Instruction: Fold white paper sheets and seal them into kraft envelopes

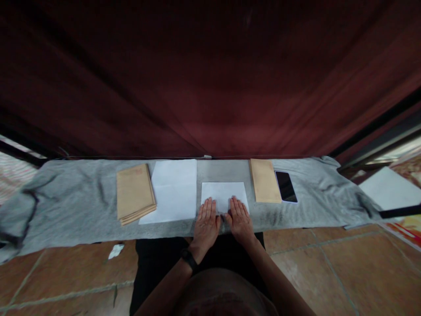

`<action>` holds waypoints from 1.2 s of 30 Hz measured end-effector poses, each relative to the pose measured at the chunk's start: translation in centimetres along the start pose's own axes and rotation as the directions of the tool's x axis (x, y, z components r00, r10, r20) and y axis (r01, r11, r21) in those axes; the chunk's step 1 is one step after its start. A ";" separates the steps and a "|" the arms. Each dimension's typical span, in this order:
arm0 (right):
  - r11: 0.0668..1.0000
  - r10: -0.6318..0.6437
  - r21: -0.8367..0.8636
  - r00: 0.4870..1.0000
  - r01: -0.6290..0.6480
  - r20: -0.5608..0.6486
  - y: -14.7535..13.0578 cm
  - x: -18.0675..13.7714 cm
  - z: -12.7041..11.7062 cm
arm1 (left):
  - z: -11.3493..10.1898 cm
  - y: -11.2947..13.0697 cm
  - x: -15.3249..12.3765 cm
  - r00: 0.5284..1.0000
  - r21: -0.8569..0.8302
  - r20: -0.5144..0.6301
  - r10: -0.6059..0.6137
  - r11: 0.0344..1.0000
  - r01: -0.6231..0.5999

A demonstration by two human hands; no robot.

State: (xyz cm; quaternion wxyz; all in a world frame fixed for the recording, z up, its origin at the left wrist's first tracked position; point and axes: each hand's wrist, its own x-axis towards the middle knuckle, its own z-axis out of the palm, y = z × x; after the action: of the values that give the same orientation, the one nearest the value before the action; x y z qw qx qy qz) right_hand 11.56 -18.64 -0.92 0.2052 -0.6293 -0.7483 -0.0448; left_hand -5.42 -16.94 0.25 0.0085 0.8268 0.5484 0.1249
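Observation:
A folded sheet of white paper (223, 189) lies in front of me on the grey cloth. My left hand (206, 223) rests flat on its near left part, fingers stretched forward. Over the near right part lies my right hand (240, 220), also flat with the fingers out. Both palms face down, and the near corners of the paper are hidden under them. Left of it are larger white sheets (176, 188), partly covered by a stack of brown envelopes (134, 188). Another brown envelope or small pile (265, 181) lies to the right.
A phone (286, 186) with a dark screen lies beside the right-hand envelopes. Grey cloth (315, 193) covers the narrow table. A dark red curtain (210, 87) hangs along its far edge. A scrap of white paper (116, 250) is on the tiled floor (75, 272).

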 end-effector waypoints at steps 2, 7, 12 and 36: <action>0.999 0.012 -0.029 0.999 -0.013 -0.033 1.2 -0.6 -0.4 | -0.1 -0.1 -0.3 1.000 -0.008 -0.008 -0.015 1.000 0.015; 0.996 0.056 -0.069 0.997 -0.060 -0.060 3.3 -2.1 -0.8 | -0.4 -0.1 -0.9 0.999 -0.009 -0.029 -0.040 0.999 0.040; 0.995 0.088 -0.035 0.994 -0.090 -0.057 3.6 -2.9 -1.0 | -0.9 -0.5 -0.2 0.999 -0.041 -0.026 -0.045 0.998 0.044; 0.997 0.034 0.066 0.999 -0.033 -0.026 1.5 -3.7 -1.2 | -3.1 -4.5 13.8 0.977 -0.265 0.209 -0.046 0.959 0.101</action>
State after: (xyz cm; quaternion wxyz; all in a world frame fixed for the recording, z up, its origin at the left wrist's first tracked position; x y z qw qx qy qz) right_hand 13.77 -22.18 -1.42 0.2366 -0.6340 -0.7358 -0.0252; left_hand -5.12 -3.00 5.29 0.1827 0.8050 0.5526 0.1153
